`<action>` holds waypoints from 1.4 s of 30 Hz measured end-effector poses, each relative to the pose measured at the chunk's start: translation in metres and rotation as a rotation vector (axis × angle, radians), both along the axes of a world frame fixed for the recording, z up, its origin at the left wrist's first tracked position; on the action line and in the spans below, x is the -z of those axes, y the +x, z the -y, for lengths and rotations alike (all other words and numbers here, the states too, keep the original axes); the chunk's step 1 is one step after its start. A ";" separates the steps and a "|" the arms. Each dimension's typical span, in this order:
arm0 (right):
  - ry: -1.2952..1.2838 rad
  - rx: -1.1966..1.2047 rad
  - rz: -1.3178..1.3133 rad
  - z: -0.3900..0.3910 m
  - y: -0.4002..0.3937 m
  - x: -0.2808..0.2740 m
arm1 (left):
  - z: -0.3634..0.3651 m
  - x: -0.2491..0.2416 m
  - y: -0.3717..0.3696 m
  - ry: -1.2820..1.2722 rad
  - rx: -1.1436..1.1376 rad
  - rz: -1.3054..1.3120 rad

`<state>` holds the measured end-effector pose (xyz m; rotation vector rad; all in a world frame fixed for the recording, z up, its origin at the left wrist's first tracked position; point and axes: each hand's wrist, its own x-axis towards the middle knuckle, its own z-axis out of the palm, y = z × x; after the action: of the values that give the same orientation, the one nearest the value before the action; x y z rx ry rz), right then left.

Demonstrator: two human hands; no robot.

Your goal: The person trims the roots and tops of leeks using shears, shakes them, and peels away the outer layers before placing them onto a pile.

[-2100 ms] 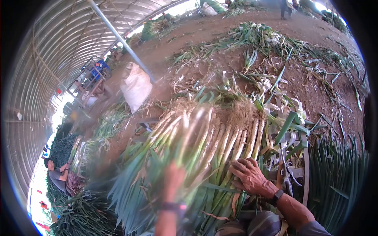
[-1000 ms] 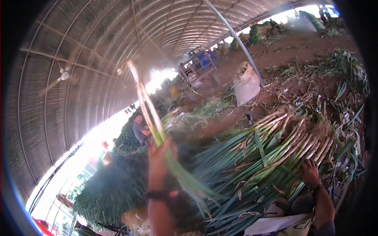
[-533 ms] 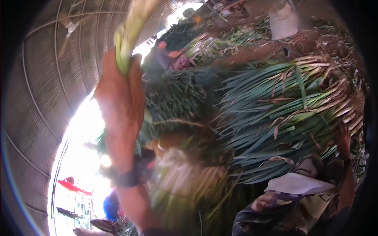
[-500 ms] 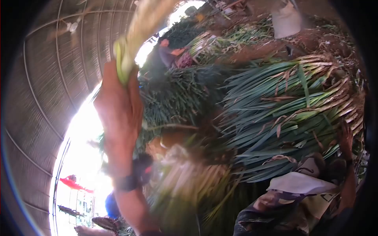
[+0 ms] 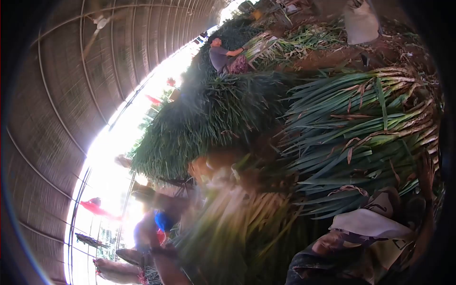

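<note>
My left arm reaches in from the lower left. Its hand (image 5: 167, 203) is a dark motion smear beside a bundle of long green onions (image 5: 247, 213), so its fingers and anything in them cannot be made out. The bundle's pale ends point up and its green leaves fan downward, partly blurred. At the right edge my right hand (image 5: 426, 173) lies in shadow against a broad pile of green onions (image 5: 346, 128), near its root ends. Its fingers look stretched out over the stalks.
My knee and patterned clothing (image 5: 327, 247) are at lower right. Behind lies a big heap of green leaves (image 5: 204, 118). Another person (image 5: 223, 57) sits beyond it, hands on more stalks. A pale sack (image 5: 361, 23) stands at upper right, under a curved roof (image 5: 57, 118).
My left hand, raised with a pale green stalk in it, has swung down toward the lower left and blurred. The view has shifted slightly. My right hand stays by the pile.
</note>
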<state>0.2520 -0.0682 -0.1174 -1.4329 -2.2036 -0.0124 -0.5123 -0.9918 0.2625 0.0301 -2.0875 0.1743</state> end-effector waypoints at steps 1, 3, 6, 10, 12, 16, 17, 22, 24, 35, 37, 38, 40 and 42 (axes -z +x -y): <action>0.024 -0.022 0.074 0.000 -0.002 -0.003 | -0.002 0.017 0.004 0.056 -0.042 0.086; 0.078 -0.044 0.228 0.002 -0.003 -0.014 | -0.025 0.029 0.007 0.132 -0.177 0.353; 0.045 -0.121 0.463 -0.006 0.002 -0.012 | -0.089 0.043 -0.018 0.097 -0.103 0.653; -0.328 -0.068 -0.065 0.022 0.009 -0.063 | -0.294 0.107 -0.093 0.129 0.663 0.749; -0.251 -0.055 -0.140 0.036 0.022 -0.066 | -0.454 0.091 0.021 0.253 1.061 0.701; 0.040 0.029 -0.129 0.084 0.050 -0.102 | -0.645 0.138 0.150 -0.003 1.436 0.843; 0.020 0.088 -0.117 0.096 0.059 -0.108 | -0.684 0.141 0.201 -0.014 1.564 0.974; -0.166 0.331 -0.054 0.165 0.099 -0.122 | -0.811 0.171 0.400 -0.466 1.944 1.163; -0.058 0.395 -0.066 0.188 0.104 -0.110 | -0.845 0.190 0.451 -0.502 2.051 1.131; -0.329 0.590 -0.057 0.210 0.078 -0.108 | -0.954 0.275 0.556 -1.044 2.126 0.819; -0.329 0.585 -0.076 0.211 0.079 -0.106 | -0.961 0.275 0.561 -1.024 2.034 0.903; -0.328 0.584 -0.082 0.212 0.080 -0.104 | -0.964 0.275 0.560 -1.021 1.980 0.943; -0.330 0.578 -0.094 0.216 0.082 -0.101 | -0.971 0.280 0.557 -1.038 1.947 1.003; -0.334 0.596 -0.087 0.217 0.082 -0.104 | -0.970 0.279 0.556 -1.076 1.947 0.965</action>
<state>0.3337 -0.2852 -0.0131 -2.1828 -1.6878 0.2164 0.0437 -0.0222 -0.0167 -2.9260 -1.5593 0.0428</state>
